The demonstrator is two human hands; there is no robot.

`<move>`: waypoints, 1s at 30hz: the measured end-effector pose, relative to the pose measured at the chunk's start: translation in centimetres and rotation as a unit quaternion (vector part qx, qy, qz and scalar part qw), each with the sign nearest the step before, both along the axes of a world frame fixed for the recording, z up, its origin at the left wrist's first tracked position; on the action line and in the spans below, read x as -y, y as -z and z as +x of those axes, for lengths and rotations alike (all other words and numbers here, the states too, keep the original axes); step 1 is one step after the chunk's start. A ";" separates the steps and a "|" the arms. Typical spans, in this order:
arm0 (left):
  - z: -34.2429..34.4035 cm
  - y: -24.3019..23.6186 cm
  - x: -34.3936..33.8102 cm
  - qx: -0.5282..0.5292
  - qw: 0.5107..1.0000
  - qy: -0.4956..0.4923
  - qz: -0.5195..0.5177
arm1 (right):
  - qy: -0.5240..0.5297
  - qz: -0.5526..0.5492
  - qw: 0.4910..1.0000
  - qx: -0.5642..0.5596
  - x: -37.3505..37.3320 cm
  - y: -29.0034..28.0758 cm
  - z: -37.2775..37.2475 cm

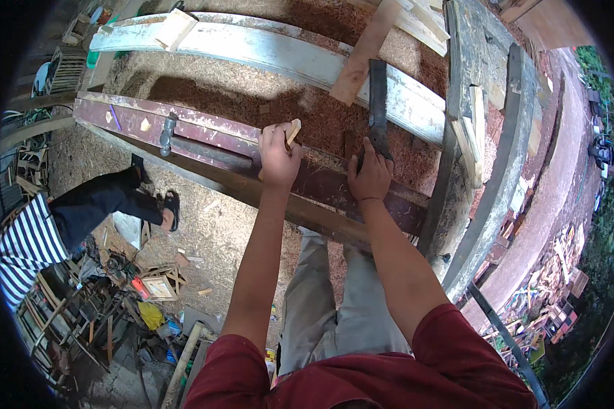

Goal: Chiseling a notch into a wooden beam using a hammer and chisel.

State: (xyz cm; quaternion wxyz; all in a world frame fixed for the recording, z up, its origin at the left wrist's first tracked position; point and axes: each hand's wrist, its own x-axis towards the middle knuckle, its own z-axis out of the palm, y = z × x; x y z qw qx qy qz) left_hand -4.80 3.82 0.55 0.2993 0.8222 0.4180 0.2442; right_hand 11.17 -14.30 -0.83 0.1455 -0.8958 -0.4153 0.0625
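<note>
My left hand [277, 158] is closed around a small pale wooden peg [293, 131], held upright over a dark reddish plank [205, 133]. My right hand [370, 175] grips the handle of a long dark blade [377, 99], a machete-like tool that points away from me across the sawdust. Both hands rest at the plank's far edge, about a hand's width apart. A hammer [167, 133] with a grey head lies on the plank to the left of my left hand.
Reddish sawdust [320, 116] fills the space behind the plank. Long curved grey-white timbers [280, 54] and upright boards [467, 82] frame it. A person in a striped shirt [27, 242] sits at lower left among wooden scraps. A pile of offcuts [552, 300] lies at right.
</note>
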 end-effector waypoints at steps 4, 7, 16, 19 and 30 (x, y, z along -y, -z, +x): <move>-0.7 0.0 1.0 -0.023 1.000 0.019 0.005 | 0.002 0.001 1.000 0.007 0.2 0.1 0.0; -0.9 -1.1 1.6 -0.022 0.999 0.017 0.037 | 0.003 -0.001 1.000 0.004 0.7 0.2 0.4; -2.2 0.2 4.3 -0.024 0.999 -0.013 0.034 | 0.002 0.027 1.000 0.006 0.2 -0.1 0.0; -1.8 0.1 5.8 -0.014 0.999 -0.004 0.035 | 0.008 0.043 0.999 -0.007 0.2 0.3 0.0; -1.7 0.7 5.7 -0.047 0.998 0.018 0.046 | 0.002 0.237 0.967 -0.097 2.8 -0.5 2.1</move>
